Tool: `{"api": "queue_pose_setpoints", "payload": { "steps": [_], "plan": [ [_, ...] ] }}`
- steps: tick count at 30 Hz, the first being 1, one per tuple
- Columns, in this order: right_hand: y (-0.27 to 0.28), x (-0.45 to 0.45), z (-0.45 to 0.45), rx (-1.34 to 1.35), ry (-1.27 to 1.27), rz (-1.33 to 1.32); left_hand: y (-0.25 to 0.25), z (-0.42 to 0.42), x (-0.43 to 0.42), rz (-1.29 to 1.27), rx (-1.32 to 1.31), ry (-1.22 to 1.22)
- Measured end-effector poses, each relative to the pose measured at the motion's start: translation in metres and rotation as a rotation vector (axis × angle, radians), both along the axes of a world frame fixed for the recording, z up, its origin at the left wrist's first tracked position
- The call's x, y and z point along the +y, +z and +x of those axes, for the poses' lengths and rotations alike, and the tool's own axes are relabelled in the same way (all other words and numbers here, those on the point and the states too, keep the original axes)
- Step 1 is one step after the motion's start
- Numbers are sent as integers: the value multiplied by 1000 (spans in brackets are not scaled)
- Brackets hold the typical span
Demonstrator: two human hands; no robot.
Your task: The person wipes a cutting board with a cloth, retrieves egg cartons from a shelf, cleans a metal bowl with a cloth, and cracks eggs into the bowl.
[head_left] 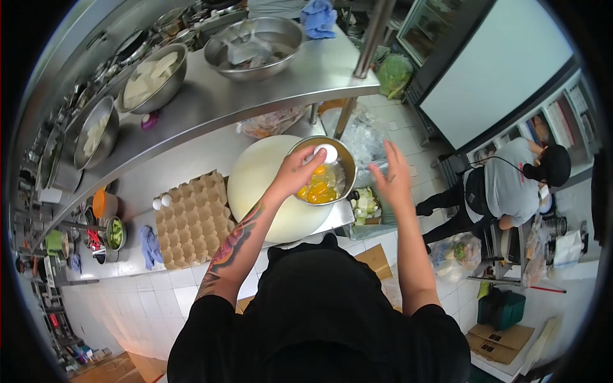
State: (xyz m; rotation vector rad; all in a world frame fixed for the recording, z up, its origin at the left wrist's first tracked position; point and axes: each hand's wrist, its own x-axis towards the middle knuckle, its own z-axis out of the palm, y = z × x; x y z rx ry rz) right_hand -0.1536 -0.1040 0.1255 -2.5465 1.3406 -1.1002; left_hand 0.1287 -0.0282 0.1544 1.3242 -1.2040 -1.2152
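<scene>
My left hand (299,171) holds a white egg (327,153) or eggshell over the left side of a metal bowl (350,167). Several yellow yolks (317,193) lie in clear egg white inside that bowl. To the right of the bowl, my right hand (392,177) is raised with its fingers spread and nothing in it. A large round cream-coloured board (255,185) is beside and partly under the bowl. Left of the board lies an egg carton (191,220) with empty cups, and two white eggs (161,202) are at its upper left edge.
A steel shelf (255,105) with metal bowls crosses above the counter. A blue cloth (151,247) lies left of the carton. At the right, a person (507,182) in a grey shirt bends near an open fridge. Cut vegetables (365,204) stand below the bowl's right side.
</scene>
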Motion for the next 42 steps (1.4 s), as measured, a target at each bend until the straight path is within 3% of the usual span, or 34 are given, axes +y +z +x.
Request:
{"api": "queue_pose_setpoints", "payload": {
  "steps": [1,3,4,6,7,9,10,12,15,19,21,24,25,27,34,36,40,42],
  "plan": [
    [26,15,23,-269,151,189,-3,-7,-6,61,-52,-17],
    [59,36,53,-381,359,410,-11,-13,-14,36,-74,-96],
    [56,30,55,-387,349,407,-7,-16,-14,74,-124,-142],
    [41,3,64,-219,638,434,-6,-14,-13,110,-180,-189],
    [27,-12,61,-221,640,429,-9,-8,-11,138,-104,-173],
    [-3,-47,54,-703,475,970,-8,4,-4,158,-30,-141],
    [-11,-62,61,-699,484,973,-3,9,3,167,-14,-109],
    [-17,-85,76,-1240,101,786,-1,15,14,179,9,-66],
    [-22,-90,97,-1067,231,1037,-1,23,27,79,21,-53],
    [11,-63,91,-1337,214,1062,-2,42,49,42,54,-34],
    [10,-48,85,-1258,253,1071,-5,52,61,57,78,-28],
    [15,-27,84,-713,266,906,-5,59,66,32,124,41],
    [12,-26,87,-711,266,908,-3,59,68,33,126,43],
    [13,-22,94,-467,302,625,1,59,71,-1,136,51],
    [41,2,111,-31,290,327,-2,47,70,9,322,75],
    [50,12,115,225,183,257,-6,42,67,25,346,93],
    [55,14,106,305,134,265,-8,29,56,33,359,114],
    [53,9,83,-99,91,298,-16,25,48,54,375,138]
  ]
}}
